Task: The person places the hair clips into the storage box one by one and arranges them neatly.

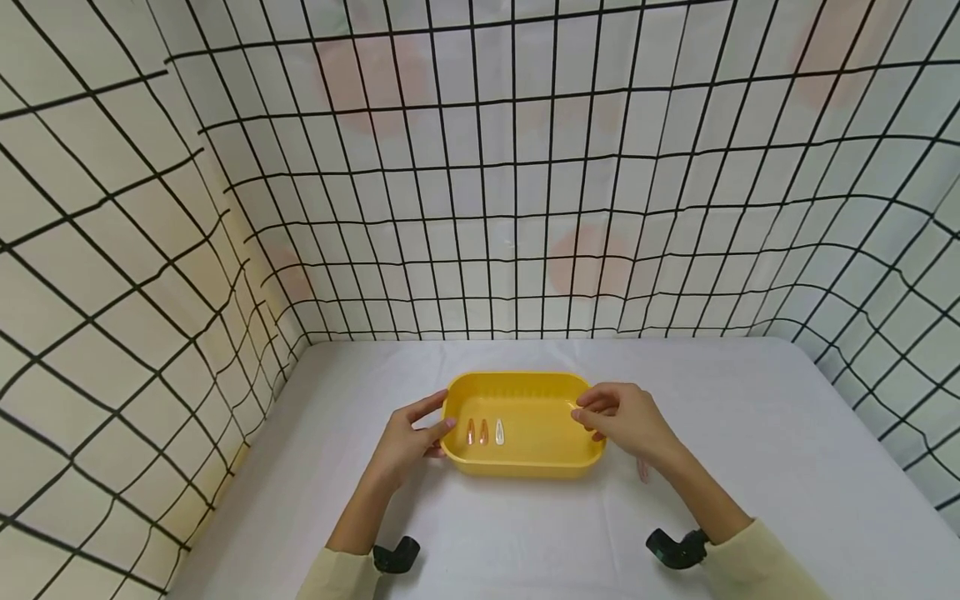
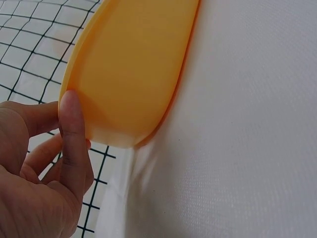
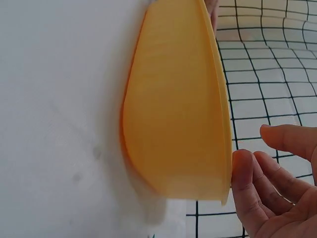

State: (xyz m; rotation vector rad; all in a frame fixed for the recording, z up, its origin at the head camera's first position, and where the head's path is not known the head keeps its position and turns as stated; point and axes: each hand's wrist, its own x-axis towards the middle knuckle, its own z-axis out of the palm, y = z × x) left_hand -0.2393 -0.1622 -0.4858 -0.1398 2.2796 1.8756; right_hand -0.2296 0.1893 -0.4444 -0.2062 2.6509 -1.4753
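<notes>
Tray: the yellow rounded plastic tray (image 1: 551,429) is showing one plain colour, its lower edge glowing orange in both wrist views.
Left clips: two slim orange-brown clips (image 1: 483,432) are gleaming against the yellow.
Third clip: a slim white clip (image 1: 499,432) is standing out palely.
Outside clip: a slim pink clip (image 1: 642,471) is colouring the plain white cloth (image 1: 525,525).
Backdrop: a white sheet (image 1: 495,192) is bearing a black grid and faint pink-orange round patches (image 1: 588,260).
Sleeves: both fabric sleeves (image 1: 341,575) are showing plain cream.
</notes>
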